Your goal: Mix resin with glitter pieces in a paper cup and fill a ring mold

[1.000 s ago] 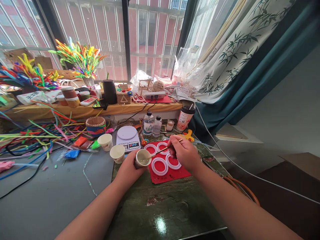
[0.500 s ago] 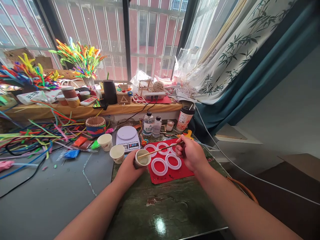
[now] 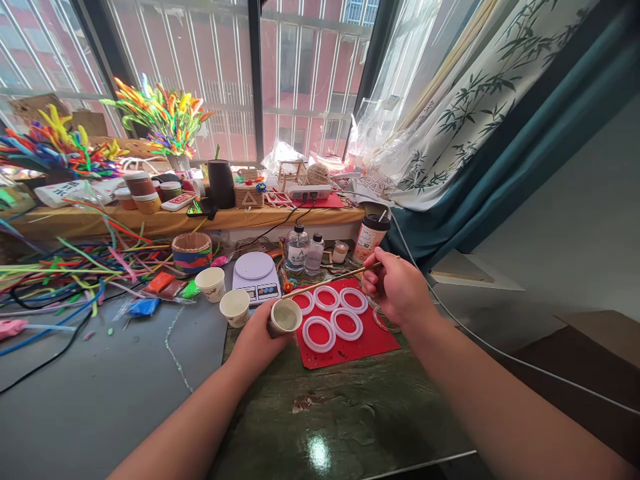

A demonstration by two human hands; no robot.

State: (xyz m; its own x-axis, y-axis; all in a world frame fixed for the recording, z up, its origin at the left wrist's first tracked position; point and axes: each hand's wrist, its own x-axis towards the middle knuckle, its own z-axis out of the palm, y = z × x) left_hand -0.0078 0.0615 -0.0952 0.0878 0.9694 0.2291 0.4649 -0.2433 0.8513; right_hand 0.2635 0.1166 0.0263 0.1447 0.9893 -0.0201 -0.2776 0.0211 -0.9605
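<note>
Stirring, or lifting the stirrer out to drip, seems to be the step in hand. Paper cup (image 3: 277,315) and thin stick (image 3: 330,281) are the things at work: the cup sits near the left edge of the dark green surface (image 3: 350,413), just beside the near-left corner of a red mat (image 3: 373,339), mouth up, tilted a little, with cloudy liquid (image 3: 287,321) inside. The stick slants over the mat, its lower tip at the cup's far rim; whether it touches there I cannot tell.

Judging by this pose, the next move calls for keeping the cup steady and guiding the tip without dripping on the five pale rings (image 3: 305,333) on the mat. Whether those rings hold anything is unclear.

Left hand (image 3: 260,333) is curled around the cup's side, fingers closed about the wall and the rim left free. Right hand (image 3: 400,290), above the mat's right edge, pinches the stick's upper end between thumb and forefinger, the other fingers folded in.

Toward the surface's far edge stand a kitchen scale (image 3: 255,267) and two clear bottles (image 3: 305,255).
</note>
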